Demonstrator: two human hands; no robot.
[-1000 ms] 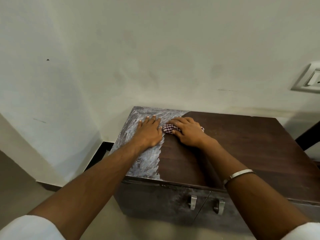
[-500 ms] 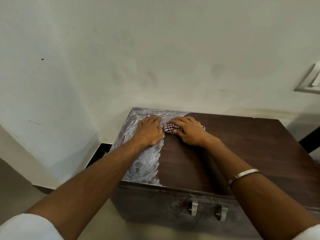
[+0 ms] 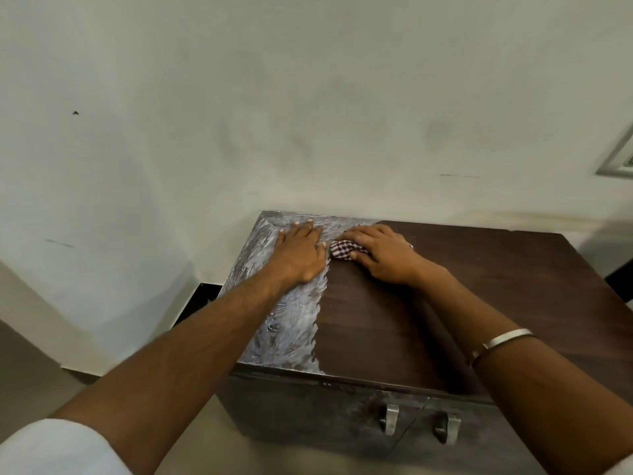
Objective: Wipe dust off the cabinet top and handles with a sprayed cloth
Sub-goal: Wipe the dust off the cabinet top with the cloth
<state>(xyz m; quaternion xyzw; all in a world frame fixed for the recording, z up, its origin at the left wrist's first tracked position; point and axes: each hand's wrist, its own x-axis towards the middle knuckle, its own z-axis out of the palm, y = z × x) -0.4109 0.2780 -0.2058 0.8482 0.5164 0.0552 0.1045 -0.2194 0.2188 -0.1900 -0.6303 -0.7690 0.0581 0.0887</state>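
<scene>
One head-worn camera looks forward and steeply down from close above the dark brown wooden cabinet top [image 3: 462, 303], facing the pale plaster wall [image 3: 308, 97] behind it.

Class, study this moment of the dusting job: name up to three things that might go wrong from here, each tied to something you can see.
1. The left hand rests flat on the dusty strip of the cabinet top; it may pick up dust and smear it onto the wiped wood.
2. The checked cloth is bunched small under the right hand, so passes are narrow and may leave streaks.
3. The handles and the cabinet front look dusty and could be forgotten.
</scene>
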